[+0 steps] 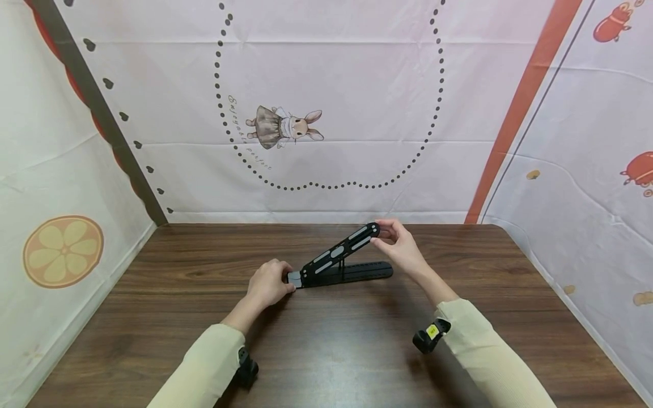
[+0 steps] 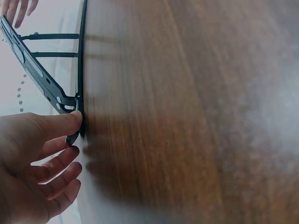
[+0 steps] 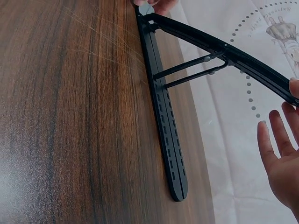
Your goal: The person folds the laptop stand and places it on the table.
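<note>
A black folding laptop stand (image 1: 352,245) with pale pads stands hinged open on the table. Its slotted base bar (image 3: 169,135) lies along the wood, while the upper arm slants up to the right, propped by a thin wire brace (image 3: 187,67). At the hinge end, my left hand (image 1: 267,282) pinches the grey tip between thumb and fingers; the left wrist view shows the thumb pressing on its edge. My right hand (image 1: 400,246) pinches the raised end of the upper arm between thumb and index finger, its other fingers spread in the right wrist view.
The dark wooden table (image 1: 326,351) runs back to a pale printed cloth (image 1: 357,102) hanging behind it, with more cloth at both sides. Black wrist cameras sit at the left sleeve (image 1: 209,351) and right sleeve (image 1: 479,334).
</note>
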Available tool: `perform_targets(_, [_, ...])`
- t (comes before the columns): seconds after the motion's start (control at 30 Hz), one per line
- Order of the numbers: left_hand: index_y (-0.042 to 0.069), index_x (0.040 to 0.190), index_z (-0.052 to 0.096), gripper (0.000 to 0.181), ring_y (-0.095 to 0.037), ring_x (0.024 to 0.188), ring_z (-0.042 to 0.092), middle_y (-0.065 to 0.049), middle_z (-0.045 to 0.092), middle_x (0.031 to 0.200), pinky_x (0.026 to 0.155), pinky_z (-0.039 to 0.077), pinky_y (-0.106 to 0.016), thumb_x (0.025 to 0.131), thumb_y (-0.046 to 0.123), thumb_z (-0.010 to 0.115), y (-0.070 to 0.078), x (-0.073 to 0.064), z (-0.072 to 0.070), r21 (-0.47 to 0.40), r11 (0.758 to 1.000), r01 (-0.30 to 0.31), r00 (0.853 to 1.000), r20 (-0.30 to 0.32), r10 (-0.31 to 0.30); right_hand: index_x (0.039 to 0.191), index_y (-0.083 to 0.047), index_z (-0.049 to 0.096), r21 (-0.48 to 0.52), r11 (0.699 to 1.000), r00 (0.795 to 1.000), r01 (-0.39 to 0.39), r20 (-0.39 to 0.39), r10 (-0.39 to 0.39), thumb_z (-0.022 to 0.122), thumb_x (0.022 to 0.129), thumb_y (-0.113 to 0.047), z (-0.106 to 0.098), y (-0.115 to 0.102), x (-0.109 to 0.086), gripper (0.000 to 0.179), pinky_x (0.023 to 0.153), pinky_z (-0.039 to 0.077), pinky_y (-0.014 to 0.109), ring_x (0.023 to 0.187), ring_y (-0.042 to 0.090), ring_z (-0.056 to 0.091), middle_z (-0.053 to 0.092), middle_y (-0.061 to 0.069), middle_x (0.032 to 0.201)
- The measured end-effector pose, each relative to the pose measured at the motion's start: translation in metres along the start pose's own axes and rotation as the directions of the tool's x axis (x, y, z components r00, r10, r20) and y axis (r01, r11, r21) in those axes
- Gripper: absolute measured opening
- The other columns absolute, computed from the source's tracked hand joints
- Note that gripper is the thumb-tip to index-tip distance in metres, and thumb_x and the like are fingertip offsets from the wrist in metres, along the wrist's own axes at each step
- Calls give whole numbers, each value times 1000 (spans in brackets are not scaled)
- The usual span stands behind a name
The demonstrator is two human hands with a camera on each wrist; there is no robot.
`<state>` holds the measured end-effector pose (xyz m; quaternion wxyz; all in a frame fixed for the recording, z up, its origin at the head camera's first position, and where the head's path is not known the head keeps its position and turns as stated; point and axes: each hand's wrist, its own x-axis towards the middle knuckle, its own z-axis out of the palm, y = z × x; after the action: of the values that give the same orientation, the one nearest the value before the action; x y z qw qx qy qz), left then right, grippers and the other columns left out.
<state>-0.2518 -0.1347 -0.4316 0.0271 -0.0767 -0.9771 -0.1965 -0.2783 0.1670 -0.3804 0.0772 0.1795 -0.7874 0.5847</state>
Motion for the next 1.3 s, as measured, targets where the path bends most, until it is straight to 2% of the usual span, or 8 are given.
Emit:
perform_targets(0.13, [12,106,67,36,-23,91,59,-6,62,100,71,50,-41,73,22,77,-2,2,0,0,1000,0,1000,-13,0,121,1,48,-12,1000,1000,-18,-10,18,65,84,-3,2,0,0,41,77,48,17,103,22,56,58,20,120])
perform_targets(0.43, [14,104,69,34,-22,88,59,-4,63,95,69,49,-39,72,21,78,-6,5,1,18,1000,3,997,-75,-1,120,-2,49,-29,998,998,-56,-18,55,68,82,-9,2,-3,-3,43,77,49,19,105,27,56,58,16,119])
perform_targets(0.67, [13,101,70,32,-24,90,60,-5,64,95,71,50,-40,71,20,79,-9,11,-1,30,1000,-4,997,-77,6,119,-1,48,-53,996,998,-65,-19,64,69,82,-8,5,-5,-3,43,78,51,22,105,28,58,56,16,120])
perform_targets(0.93, [14,100,69,31,-22,87,60,-3,64,92,69,49,-39,71,20,78,-10,17,-4,60,998,4,999,-54,-1,118,3,47,-90,989,994,-114,-15,113,67,82,-6,9,-39,-12,43,80,51,35,106,36,58,52,20,122])
perform_targets(1.03, [14,100,68,30,-22,85,60,-2,64,92,67,49,-38,72,20,78,-10,19,-5,64,998,14,999,-48,-11,119,3,46,-124,985,993,-119,-18,117,66,82,-6,11,-45,-14,43,80,51,35,106,35,58,51,20,123])
perform_targets(1.3, [13,100,68,28,-20,81,59,-2,63,88,64,49,-36,74,19,77,-12,25,-5,81,997,11,999,-51,-7,119,-5,48,-159,977,990,-142,-46,137,71,81,-17,12,-21,-8,46,76,52,35,102,28,61,54,15,123])
